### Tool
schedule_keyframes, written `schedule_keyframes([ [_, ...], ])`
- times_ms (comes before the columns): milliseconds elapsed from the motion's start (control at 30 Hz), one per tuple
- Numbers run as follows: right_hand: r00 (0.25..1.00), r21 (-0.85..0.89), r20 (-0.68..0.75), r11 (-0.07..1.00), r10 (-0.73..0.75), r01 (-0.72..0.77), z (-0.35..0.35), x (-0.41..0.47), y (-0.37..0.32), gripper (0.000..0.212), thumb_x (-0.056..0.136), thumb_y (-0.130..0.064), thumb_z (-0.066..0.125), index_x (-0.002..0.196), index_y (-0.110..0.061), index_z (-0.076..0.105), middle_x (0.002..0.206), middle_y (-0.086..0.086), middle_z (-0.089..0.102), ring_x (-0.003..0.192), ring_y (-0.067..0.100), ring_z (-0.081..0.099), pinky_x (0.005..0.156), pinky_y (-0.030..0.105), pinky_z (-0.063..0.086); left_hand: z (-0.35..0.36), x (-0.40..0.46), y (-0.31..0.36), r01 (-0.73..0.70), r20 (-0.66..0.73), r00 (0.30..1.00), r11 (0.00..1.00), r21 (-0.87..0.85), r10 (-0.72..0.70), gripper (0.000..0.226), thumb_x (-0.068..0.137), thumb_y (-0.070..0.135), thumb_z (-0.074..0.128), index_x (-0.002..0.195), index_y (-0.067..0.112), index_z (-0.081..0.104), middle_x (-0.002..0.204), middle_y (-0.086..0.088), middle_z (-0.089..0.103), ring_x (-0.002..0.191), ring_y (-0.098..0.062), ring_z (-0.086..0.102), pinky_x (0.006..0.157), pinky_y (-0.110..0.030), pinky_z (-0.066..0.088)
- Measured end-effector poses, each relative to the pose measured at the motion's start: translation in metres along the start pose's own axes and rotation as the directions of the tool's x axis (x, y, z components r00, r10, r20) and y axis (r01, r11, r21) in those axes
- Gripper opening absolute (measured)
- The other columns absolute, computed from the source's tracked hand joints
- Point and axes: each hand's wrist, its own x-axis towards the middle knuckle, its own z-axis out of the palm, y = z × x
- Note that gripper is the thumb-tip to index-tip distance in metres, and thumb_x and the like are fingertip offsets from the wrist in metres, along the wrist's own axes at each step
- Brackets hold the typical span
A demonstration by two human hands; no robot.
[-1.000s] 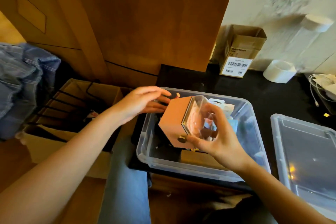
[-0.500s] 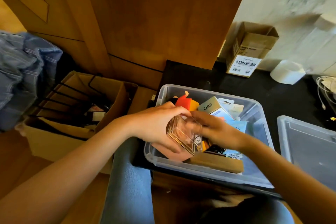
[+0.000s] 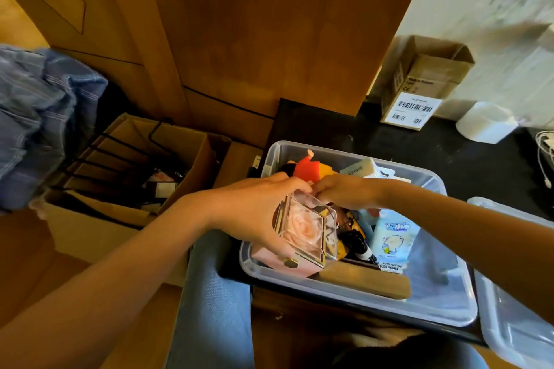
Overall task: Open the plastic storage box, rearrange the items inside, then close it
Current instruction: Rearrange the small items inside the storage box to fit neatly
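The clear plastic storage box (image 3: 443, 305) stands open on a black table, with its lid (image 3: 515, 329) lying to the right. My left hand (image 3: 254, 213) grips a pink rose case (image 3: 302, 228) with a clear top and sets it in the box's near-left corner. My right hand (image 3: 344, 192) reaches over the case's far edge, fingers curled among the items; what it touches is hidden. Inside lie a red and yellow plush toy (image 3: 308, 169), a blue wipes pack (image 3: 392, 234), a wooden block (image 3: 365, 278) and a pale Q88 box (image 3: 358, 171).
A cardboard box (image 3: 419, 84) with a barcode label and a white tape roll (image 3: 485, 123) stand at the table's back. White cables (image 3: 544, 150) lie at the far right. An open carton (image 3: 120, 177) with black hangers sits on the floor at left, beside blue cloth (image 3: 39, 117).
The rose case went from my right hand above the box down into the near-left corner, now held by my left hand. My right hand shifted to the case's far side.
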Motion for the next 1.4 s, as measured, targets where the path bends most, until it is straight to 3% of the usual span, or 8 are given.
schedule_keyframes([
  [100,0.996,0.009,0.09,1.0,0.017,-0.018,0.006,-0.007,0.009,0.025,0.101,-0.027,0.032,0.093,-0.024,0.055,0.097,-0.007,0.057,0.091,0.011,0.052,0.078,0.013,0.038,0.006,-0.002,0.0,-0.013,0.041,0.999,0.992,0.125,0.008,0.094,0.064,0.052,0.078,0.136,0.04,0.019,0.122,0.017,0.031,0.108,-0.002,0.041,0.077,-0.013,0.041],
  [200,0.984,-0.134,0.176,0.991,0.035,-0.011,0.013,-0.006,0.013,0.033,0.1,-0.027,0.031,0.116,-0.007,0.053,0.118,0.016,0.057,0.109,0.028,0.053,0.1,0.033,0.041,0.017,0.003,0.006,-0.032,0.088,0.996,0.94,0.339,0.002,0.086,0.066,0.042,0.078,0.133,0.024,0.028,0.12,0.006,0.037,0.101,-0.009,0.045,0.075,-0.022,0.047],
  [367,0.972,-0.264,0.234,0.964,0.025,0.039,0.012,0.003,0.004,0.035,0.101,-0.011,0.029,0.128,-0.003,0.05,0.127,0.008,0.056,0.109,0.017,0.05,0.08,0.011,0.032,0.015,0.017,0.013,-0.028,0.173,0.983,0.867,0.497,-0.067,0.076,0.067,0.049,0.073,0.126,0.016,0.036,0.111,0.002,0.042,0.09,-0.012,0.044,0.069,-0.024,0.038],
  [500,0.973,-0.203,0.222,0.979,0.065,-0.019,0.013,0.015,-0.006,0.037,0.102,-0.015,0.027,0.129,-0.005,0.05,0.129,0.01,0.054,0.117,0.024,0.05,0.099,0.028,0.036,0.018,0.022,0.017,-0.042,0.224,0.968,0.806,0.591,-0.113,0.077,0.069,0.053,0.071,0.125,0.011,0.038,0.115,-0.005,0.048,0.09,-0.017,0.052,0.073,-0.031,0.051],
  [800,0.93,-0.254,0.274,0.951,0.245,-0.176,0.02,0.03,-0.022,0.041,0.102,-0.023,0.023,0.138,-0.009,0.038,0.111,0.012,0.066,0.083,0.016,0.057,0.096,0.037,0.046,0.017,0.025,0.019,-0.062,0.265,0.958,0.818,0.571,-0.112,0.083,0.073,0.062,0.066,0.133,0.013,0.036,0.115,-0.003,0.056,0.096,-0.018,0.056,0.08,-0.033,0.052],
  [933,0.916,-0.16,0.286,0.956,0.282,-0.244,0.026,0.035,-0.025,0.039,0.101,-0.016,0.026,0.136,-0.005,0.04,0.136,0.009,0.049,0.08,0.016,0.061,0.092,0.033,0.048,0.022,0.03,0.022,-0.016,0.345,0.919,0.856,0.517,-0.191,0.081,0.085,0.051,0.061,0.143,0.008,0.025,0.125,-0.01,0.049,0.1,-0.019,0.05,0.082,-0.028,0.044],
  [1133,0.962,0.009,0.086,0.965,0.261,-0.263,0.03,0.023,-0.025,0.036,0.101,-0.016,0.027,0.131,-0.003,0.041,0.093,0.007,0.044,0.077,0.013,0.035,0.057,0.018,0.029,0.029,0.033,0.027,0.03,0.393,0.874,0.839,0.544,-0.287,0.08,0.085,0.029,0.066,0.144,0.003,0.017,0.131,-0.018,0.04,0.113,-0.029,0.048,0.094,-0.036,0.048],
  [1400,0.976,0.47,0.028,0.859,0.214,-0.202,0.036,0.015,-0.029,0.033,0.099,-0.013,0.038,0.13,-0.003,0.045,0.135,0.018,0.047,0.111,0.024,0.046,0.096,0.025,0.034,0.028,0.017,0.024,-0.012,0.29,0.944,0.857,0.515,-0.161,0.062,0.082,0.017,0.067,0.132,0.01,0.032,0.118,-0.009,0.045,0.094,-0.019,0.048,0.068,-0.024,0.037],
])
